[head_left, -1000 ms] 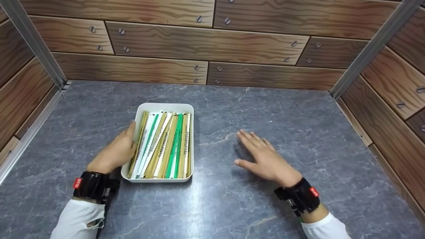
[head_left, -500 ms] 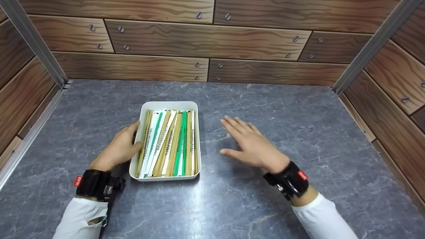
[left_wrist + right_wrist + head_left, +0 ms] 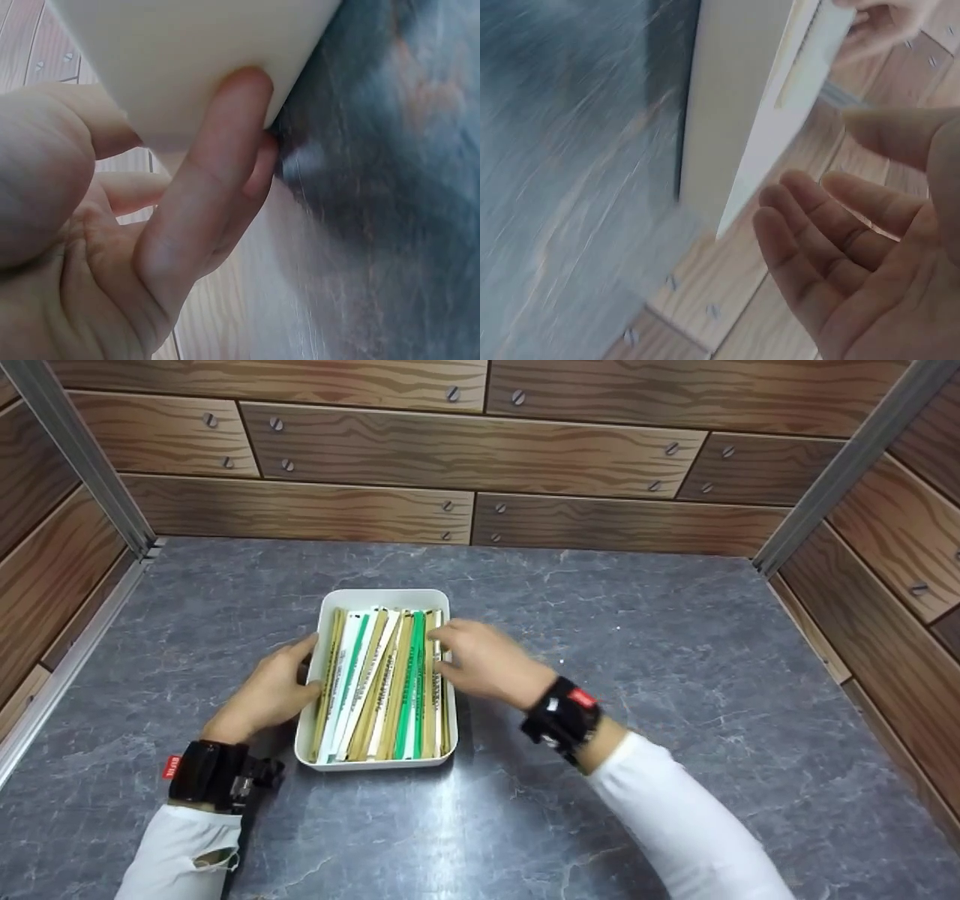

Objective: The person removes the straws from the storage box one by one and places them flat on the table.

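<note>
A white rectangular tray (image 3: pixel 375 766) lies left of centre on the table in the head view. It is filled with long thin flat strips (image 3: pixel 384 682) in tan, white and green, many bearing dark print. My left hand (image 3: pixel 270 690) holds the tray's left wall between thumb and fingers; the left wrist view has the fingers (image 3: pixel 206 165) pressed against the outer wall, thumb at the rim. Over the tray's right rim is my right hand (image 3: pixel 491 660), its fingertips above the rightmost strips. In the right wrist view its fingers (image 3: pixel 802 277) are loosely bent and hold nothing.
The grey marbled table (image 3: pixel 675 675) extends around the tray. Wood-patterned panels (image 3: pixel 480 450) stand along the back and both sides, joined at the corners by metal posts (image 3: pixel 832 472).
My right hand has moved left from the bare table to the tray's right rim. The tray has shifted slightly right, and my left thumb has come over its left rim.
</note>
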Motion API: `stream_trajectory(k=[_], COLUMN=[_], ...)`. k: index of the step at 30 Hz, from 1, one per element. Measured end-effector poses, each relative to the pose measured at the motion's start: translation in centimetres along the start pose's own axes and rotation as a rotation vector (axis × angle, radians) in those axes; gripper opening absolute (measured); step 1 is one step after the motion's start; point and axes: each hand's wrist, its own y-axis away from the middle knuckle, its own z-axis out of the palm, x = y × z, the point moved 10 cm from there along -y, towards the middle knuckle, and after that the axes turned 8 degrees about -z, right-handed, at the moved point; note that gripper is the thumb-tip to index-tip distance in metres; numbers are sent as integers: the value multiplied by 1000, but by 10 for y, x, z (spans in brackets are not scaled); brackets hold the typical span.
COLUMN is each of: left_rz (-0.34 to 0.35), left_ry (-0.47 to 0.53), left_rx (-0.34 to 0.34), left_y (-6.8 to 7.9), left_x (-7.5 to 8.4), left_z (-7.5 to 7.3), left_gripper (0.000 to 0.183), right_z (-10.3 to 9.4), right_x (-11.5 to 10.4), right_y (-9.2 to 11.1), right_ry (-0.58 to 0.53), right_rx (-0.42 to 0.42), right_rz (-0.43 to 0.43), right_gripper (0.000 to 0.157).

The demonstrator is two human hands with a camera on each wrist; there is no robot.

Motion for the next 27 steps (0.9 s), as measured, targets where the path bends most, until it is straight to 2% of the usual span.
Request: stream_trajectory(k=[3, 9, 16, 20, 27], left_rz=[-5, -26, -22, -21, -21], left_ry=[13, 36, 39, 49, 49], left_rx=[-9, -33, -30, -34, -31], left_y=[1, 1, 0, 1, 1], left_x=[0, -2, -2, -2, -1], left_z=[0, 3, 2, 2, 2], left_gripper=[78, 81, 81, 79, 80], right_z=[15, 35, 50, 51, 45], right_x=[-5, 1, 3, 5, 11], right_y=[-17, -38, -45, -46, -43], right_ry=[-12, 145, 260, 207, 104], right_rx=[-41, -96, -182, -177, -130], right_rz=[28, 146, 238, 264, 280], right_gripper=[35, 10, 11, 6, 11])
